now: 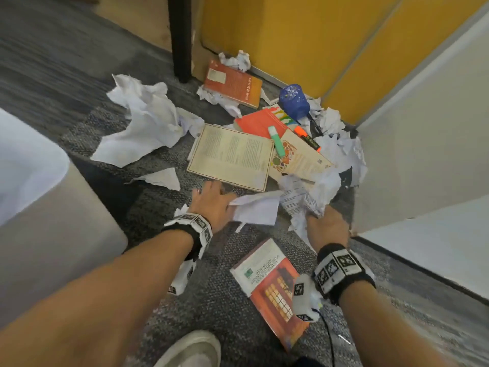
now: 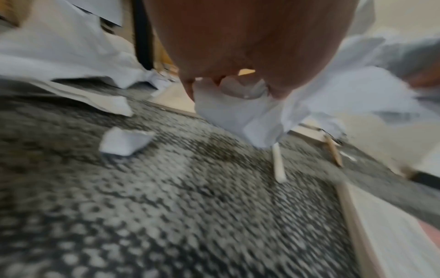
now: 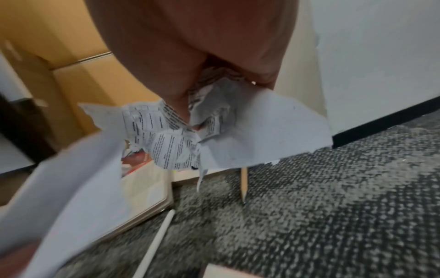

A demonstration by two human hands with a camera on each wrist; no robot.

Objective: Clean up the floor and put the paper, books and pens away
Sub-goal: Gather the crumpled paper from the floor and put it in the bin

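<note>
My left hand (image 1: 214, 201) grips a crumpled white sheet (image 1: 255, 207) just above the grey carpet; the left wrist view shows its fingers (image 2: 188, 84) curled round that paper (image 2: 238, 116). My right hand (image 1: 324, 225) grips a crumpled printed sheet (image 1: 309, 194), plainly pinched in the right wrist view (image 3: 171, 143). Ahead lie several books: a beige open one (image 1: 230, 156), a red one (image 1: 258, 123), an orange one (image 1: 232, 84), and one by my right wrist (image 1: 267, 284). A green highlighter (image 1: 276, 141) and an orange highlighter (image 1: 307, 139) lie on the books. A pencil (image 3: 243, 184) and a white pen (image 3: 157, 240) lie on the carpet.
More crumpled paper lies at left (image 1: 148, 120) and by the white wall corner (image 1: 344, 147). A blue mesh pen cup (image 1: 293, 100) lies tipped near the yellow wall (image 1: 304, 35). A black table leg (image 1: 181, 38) stands behind. A pale seat (image 1: 39, 197) is at left, my shoe (image 1: 190, 348) below.
</note>
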